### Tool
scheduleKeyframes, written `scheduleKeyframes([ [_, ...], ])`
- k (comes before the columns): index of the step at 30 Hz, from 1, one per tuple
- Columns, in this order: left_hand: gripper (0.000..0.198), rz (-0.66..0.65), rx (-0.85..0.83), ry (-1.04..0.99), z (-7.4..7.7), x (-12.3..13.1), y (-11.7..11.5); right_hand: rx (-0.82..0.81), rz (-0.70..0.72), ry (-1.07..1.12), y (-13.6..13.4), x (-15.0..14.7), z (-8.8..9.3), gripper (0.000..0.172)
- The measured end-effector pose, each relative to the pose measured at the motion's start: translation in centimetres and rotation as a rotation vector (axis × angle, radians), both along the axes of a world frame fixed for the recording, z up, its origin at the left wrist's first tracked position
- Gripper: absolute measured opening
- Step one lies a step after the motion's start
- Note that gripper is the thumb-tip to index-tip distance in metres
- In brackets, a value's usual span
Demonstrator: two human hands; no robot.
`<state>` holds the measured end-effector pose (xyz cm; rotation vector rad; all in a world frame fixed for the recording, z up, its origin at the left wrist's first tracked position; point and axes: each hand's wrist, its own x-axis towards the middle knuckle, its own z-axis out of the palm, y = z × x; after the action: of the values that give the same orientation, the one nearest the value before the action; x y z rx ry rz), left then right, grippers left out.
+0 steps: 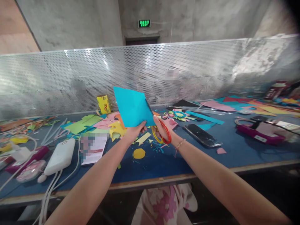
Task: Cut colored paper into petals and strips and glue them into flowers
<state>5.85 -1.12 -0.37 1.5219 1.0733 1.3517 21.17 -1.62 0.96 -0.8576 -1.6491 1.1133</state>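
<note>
A bright blue sheet of paper point(131, 107) is held up above the table in front of me. My left hand point(138, 127) pinches its lower edge. Scissors with red and yellow handle loops point(167, 132) are in my right hand point(161, 126), and their dark blade lies along the sheet's right edge. Whether the blades are apart I cannot tell. Below my hands, a yellow paper disc point(139, 153) lies on the table among small scraps, with a yellow paper piece full of cutouts point(116, 129) to the left.
A white power bank point(60, 156) with cables and a lit phone point(96, 148) lie left. A dark phone point(201, 135) and a purple device point(259, 132) lie right. Coloured paper point(219, 105) covers the back right. A perforated metal panel point(199, 68) closes off the far side.
</note>
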Motion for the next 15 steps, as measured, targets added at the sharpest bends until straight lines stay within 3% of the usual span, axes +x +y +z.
scheduleKeyframes([
  [15, 0.041, -0.071, 0.009, 0.065, 0.49, 0.18, -0.89, -0.077, 0.005, 0.049, 0.23, 0.16, 0.19, 0.05],
])
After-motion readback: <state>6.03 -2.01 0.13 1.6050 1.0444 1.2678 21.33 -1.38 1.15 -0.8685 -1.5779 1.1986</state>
